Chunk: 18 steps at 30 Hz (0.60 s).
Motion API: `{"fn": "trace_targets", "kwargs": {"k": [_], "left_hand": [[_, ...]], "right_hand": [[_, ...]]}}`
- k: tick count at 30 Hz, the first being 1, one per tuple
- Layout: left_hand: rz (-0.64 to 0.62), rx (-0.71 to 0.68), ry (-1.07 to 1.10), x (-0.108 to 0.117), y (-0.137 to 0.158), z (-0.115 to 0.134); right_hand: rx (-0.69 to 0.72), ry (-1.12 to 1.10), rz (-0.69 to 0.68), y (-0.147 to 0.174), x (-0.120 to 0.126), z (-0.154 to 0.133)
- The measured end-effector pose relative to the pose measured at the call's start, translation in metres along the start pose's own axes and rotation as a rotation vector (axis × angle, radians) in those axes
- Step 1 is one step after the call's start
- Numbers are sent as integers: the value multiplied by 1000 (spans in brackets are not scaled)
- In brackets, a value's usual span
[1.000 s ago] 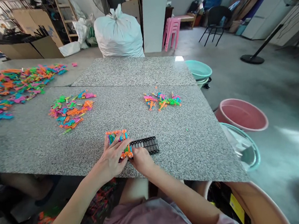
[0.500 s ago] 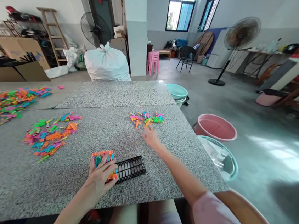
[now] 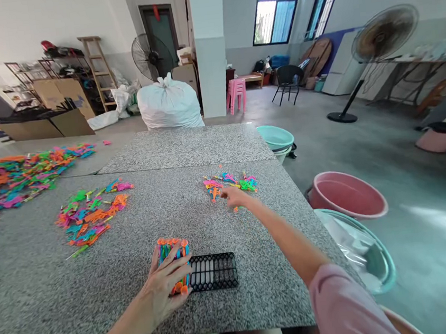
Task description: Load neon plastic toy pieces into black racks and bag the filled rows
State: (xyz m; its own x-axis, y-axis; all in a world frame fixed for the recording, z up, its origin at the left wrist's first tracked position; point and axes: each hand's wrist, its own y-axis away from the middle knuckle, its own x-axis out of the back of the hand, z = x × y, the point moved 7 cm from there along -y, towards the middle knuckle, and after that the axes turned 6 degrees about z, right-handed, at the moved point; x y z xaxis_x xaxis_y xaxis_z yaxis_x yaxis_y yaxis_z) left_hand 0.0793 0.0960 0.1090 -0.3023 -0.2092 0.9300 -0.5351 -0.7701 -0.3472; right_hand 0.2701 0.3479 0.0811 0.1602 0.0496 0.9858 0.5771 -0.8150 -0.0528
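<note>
My left hand (image 3: 165,279) rests over the left part of a black plastic rack (image 3: 214,271), its fingers across the rack and its thumb along the near side. Under those fingers the rack holds a row of colourful plastic pieces (image 3: 174,241) with round orange ends. White and dark slots show at its right part. Farther off, my right hand (image 3: 234,195) is at the near edge of a small pile of bright plastic pieces (image 3: 248,183). Its fingers are curled together, and whatever lies between the tips is too small to make out.
On the left of the speckled stone table (image 3: 151,206) lie a loose group of coloured pieces (image 3: 96,215) and a bigger heap (image 3: 20,175). A white sack (image 3: 169,104) stands beyond the far edge. Right of the table are a pink tub (image 3: 347,194) and a teal tub (image 3: 386,256).
My right hand's fingers, stretched out before, are now curled at the small pile. The left hand stays on the rack. The whole view has shifted and turned slightly.
</note>
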Motion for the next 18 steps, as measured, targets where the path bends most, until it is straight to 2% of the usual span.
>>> {"fn": "trace_targets", "kwargs": {"k": [4, 7, 11, 13, 18], "left_hand": [[-23, -11, 9, 5, -5, 5], [-14, -20, -21, 4, -4, 5], [6, 1, 11, 3, -1, 6], [2, 25, 51, 2, 0, 6], [3, 45, 75, 0, 1, 4]], "right_hand": [[34, 176, 22, -17, 6, 31], [169, 262, -40, -13, -2, 30], [306, 304, -132, 14, -19, 22], [305, 341, -134, 34, -27, 16], [153, 426, -31, 80, -27, -6]]}}
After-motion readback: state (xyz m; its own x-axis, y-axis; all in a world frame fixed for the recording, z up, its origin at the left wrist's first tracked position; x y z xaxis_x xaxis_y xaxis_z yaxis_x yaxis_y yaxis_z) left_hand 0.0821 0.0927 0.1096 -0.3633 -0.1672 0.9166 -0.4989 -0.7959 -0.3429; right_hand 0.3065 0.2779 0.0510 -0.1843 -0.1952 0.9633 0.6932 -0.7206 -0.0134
